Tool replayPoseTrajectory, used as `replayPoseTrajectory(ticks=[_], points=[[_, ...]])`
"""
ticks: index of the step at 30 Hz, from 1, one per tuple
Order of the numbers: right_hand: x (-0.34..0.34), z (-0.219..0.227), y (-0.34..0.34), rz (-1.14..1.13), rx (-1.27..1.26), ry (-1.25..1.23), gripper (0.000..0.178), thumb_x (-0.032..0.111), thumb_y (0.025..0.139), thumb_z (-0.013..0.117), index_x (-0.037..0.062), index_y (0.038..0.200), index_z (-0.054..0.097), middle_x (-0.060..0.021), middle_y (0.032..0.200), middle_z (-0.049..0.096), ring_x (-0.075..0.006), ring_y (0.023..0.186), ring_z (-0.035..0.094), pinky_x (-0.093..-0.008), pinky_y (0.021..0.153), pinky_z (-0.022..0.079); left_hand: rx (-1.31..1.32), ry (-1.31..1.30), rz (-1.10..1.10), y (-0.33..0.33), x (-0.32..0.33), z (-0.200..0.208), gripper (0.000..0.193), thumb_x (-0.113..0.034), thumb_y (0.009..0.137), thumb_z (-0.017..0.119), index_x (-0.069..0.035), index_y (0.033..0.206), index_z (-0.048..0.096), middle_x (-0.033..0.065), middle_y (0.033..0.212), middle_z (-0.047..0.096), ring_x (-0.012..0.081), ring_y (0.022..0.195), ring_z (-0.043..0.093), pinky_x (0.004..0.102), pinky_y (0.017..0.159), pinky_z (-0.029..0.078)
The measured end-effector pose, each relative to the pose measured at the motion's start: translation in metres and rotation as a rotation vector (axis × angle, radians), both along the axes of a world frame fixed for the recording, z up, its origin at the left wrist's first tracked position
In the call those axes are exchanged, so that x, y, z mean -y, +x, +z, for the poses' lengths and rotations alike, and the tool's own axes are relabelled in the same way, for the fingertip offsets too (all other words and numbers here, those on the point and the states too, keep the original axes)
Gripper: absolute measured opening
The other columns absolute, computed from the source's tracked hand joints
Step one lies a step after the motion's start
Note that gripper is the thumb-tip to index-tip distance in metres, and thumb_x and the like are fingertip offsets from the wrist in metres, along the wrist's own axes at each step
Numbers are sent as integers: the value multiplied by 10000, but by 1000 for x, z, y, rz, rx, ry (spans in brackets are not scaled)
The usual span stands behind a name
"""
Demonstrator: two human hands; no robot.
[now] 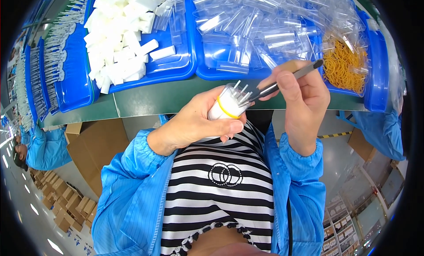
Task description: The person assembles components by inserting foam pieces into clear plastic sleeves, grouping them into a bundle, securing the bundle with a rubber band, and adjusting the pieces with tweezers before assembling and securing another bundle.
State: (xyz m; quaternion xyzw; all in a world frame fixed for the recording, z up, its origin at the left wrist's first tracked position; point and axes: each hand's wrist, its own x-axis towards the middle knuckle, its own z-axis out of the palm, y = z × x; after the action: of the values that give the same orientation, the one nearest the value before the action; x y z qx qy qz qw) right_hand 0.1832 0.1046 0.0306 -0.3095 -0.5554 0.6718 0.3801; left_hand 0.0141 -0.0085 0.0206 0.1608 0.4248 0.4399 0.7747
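Note:
My left hand [187,121] is closed around a small clear plastic sleeve with white foam [217,111] inside. A yellow rubber band [227,111] circles it, and several thin metal pins [241,93] stick up from its top. Between the thumb and fingers of my right hand [304,97] is a pair of dark tweezers [304,71], slanting down to the left. Their tips are at the pins on the sleeve's right side. Whether the tips grip a pin is too small to tell.
Blue trays line the green bench [154,99], holding white foam blocks [123,48], clear plastic sleeves [247,30] and yellow rubber bands [343,68]. Rows of thin pins [55,43] lie in trays at the left. A cardboard box [99,150] stands below; people in blue sit either side.

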Motion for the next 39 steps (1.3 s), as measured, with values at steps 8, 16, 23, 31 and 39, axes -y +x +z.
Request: replayPoseTrajectory(ticks=[8,16,23,31,39], points=[[-9,15,3,200,265,640,144,39,890,680,-58,982,626,-102,865,687,-140,735,677,-253,641,573,-84,-3,-36,0,1,-6,467,-122,838,739,-20,1228,503,60,916,609,83,682,560,221,575,486],[-2,4,-2,36,56,47,146,64,927,645,-62,992,610,-124,860,679,-167,746,682,-257,629,576,-28,-16,-38,0,-3,0,496,-123,817,740,32,1229,512,72,891,610,83,618,556,211,550,482],[-1,1,-1,120,48,-16,140,49,930,636,-68,999,608,-140,881,678,-165,732,678,-255,625,577,-6,-4,-37,0,-2,-4,501,-133,821,740,41,1230,509,76,897,612,84,614,565,211,537,481],[-8,3,4,-30,114,266,155,37,925,636,-80,1018,596,-145,935,665,-186,768,692,-255,617,583,-33,35,-14,0,0,-6,563,-192,810,756,50,1251,503,69,899,610,103,693,583,249,624,492],[-6,4,5,-92,51,118,200,100,948,626,-77,1036,591,-144,923,667,-186,766,697,-252,614,582,3,79,35,1,2,-6,682,-206,809,755,58,1354,442,94,871,628,138,768,629,272,709,515]])
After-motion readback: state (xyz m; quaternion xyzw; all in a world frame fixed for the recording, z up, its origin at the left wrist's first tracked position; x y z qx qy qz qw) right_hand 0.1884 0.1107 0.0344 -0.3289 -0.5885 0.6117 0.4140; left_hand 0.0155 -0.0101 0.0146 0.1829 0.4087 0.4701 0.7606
